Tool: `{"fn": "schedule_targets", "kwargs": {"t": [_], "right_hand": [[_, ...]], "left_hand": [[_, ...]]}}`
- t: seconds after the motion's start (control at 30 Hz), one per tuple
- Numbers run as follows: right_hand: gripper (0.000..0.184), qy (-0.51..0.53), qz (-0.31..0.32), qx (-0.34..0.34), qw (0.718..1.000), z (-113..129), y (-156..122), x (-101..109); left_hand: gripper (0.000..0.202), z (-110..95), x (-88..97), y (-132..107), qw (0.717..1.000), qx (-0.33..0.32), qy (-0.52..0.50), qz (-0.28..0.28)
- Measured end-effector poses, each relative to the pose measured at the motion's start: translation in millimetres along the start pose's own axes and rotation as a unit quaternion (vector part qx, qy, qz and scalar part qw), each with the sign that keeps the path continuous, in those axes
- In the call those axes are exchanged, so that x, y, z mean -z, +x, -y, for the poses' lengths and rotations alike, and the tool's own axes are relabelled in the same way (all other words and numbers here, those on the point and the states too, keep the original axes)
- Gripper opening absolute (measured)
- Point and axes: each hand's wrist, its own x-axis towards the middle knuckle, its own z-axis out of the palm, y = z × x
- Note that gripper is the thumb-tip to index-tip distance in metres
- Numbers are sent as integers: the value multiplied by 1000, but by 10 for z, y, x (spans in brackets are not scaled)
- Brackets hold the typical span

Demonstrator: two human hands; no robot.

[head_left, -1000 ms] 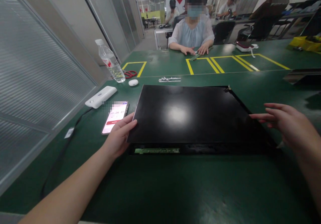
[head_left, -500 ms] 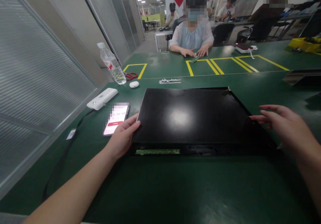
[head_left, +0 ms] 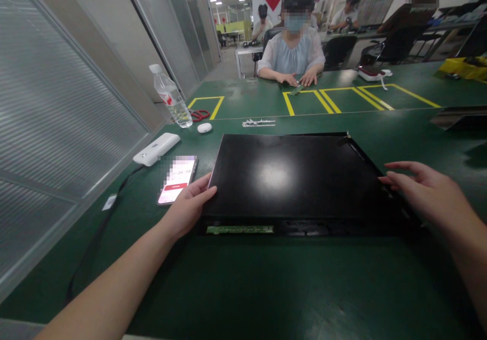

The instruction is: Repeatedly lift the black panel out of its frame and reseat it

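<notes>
A large flat black panel (head_left: 297, 177) lies on the green table (head_left: 266, 289) in front of me, with a thin green circuit strip (head_left: 239, 229) showing along its near edge. My left hand (head_left: 188, 208) grips the panel's near left corner, thumb on top. At the panel's right edge is my right hand (head_left: 426, 193), fingers stretched out and apart, fingertips touching or just above the edge.
A lit phone (head_left: 177, 179), a white power bank (head_left: 157, 148) with a black cable, a water bottle (head_left: 170, 96), red scissors (head_left: 199, 114) and a small white case (head_left: 204, 127) lie to the left. A person (head_left: 292, 51) sits across the table. Yellow tape marks the far side.
The panel's left side has shifted slightly right, away from the phone, with my left hand on it. My right hand has drawn a little nearer the panel's right edge.
</notes>
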Motion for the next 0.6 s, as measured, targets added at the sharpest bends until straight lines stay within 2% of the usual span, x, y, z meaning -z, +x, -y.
{"fn": "schedule_targets", "kwargs": {"t": [0.33, 0.6], "right_hand": [[54, -25, -7, 7, 1000, -58, 57, 6], [50, -55, -22, 5, 998, 37, -19, 15]], "left_hand": [[52, 27, 21, 9, 1000, 4, 17, -6], [58, 60, 42, 18, 1000, -5, 29, 3]]}}
